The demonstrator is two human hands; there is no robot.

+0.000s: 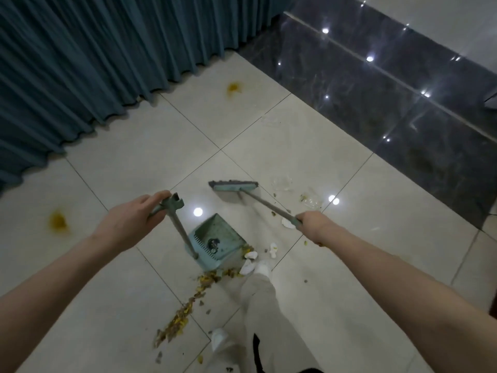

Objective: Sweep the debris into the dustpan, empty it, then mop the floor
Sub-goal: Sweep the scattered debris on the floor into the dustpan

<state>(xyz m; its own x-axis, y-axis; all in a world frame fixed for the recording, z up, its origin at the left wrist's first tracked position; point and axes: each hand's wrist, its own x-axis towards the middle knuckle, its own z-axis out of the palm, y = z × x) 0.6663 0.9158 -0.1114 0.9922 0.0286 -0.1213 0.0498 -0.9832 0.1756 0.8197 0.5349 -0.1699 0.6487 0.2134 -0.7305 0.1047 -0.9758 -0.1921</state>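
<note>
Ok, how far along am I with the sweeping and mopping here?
Early on. Done: only a scrap or two sits in the dustpan. In hand: the left hand grips the dustpan by its handle, and the right hand grips the broom. Left: the crumb trail, white scraps and clear shards, then emptying, then mopping the yellow stains.

Our bare forearms reach in from both lower corners toward mid-frame. Our left hand (131, 222) curls its fingers over the dustpan handle (172, 204); our right hand (313, 224) grips the broom handle (269, 206).
</note>
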